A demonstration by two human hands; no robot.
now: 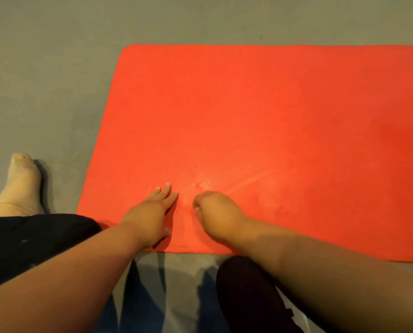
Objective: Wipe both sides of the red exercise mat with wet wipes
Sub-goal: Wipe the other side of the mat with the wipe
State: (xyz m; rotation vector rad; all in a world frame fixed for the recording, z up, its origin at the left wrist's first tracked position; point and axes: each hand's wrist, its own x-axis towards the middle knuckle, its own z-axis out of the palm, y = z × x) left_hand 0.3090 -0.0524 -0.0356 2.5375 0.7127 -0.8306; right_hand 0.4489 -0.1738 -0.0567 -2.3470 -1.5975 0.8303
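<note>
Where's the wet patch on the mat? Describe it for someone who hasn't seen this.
Find the red mat on the grey floor; two hands rest at its near edge, the left hand flat, the right hand curled. Just beyond the right hand's knuckles lies the wet patch: it alone glistens, with pale specks and streaks, unlike the matte rest.

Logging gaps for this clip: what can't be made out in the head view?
1. Wet wipe: head view; the right hand, fingers curled, covers whatever it holds, if anything.
2. Red mat: head view; right end cut off by the frame edge.
3. Mat underside: head view; faces the floor.
</note>
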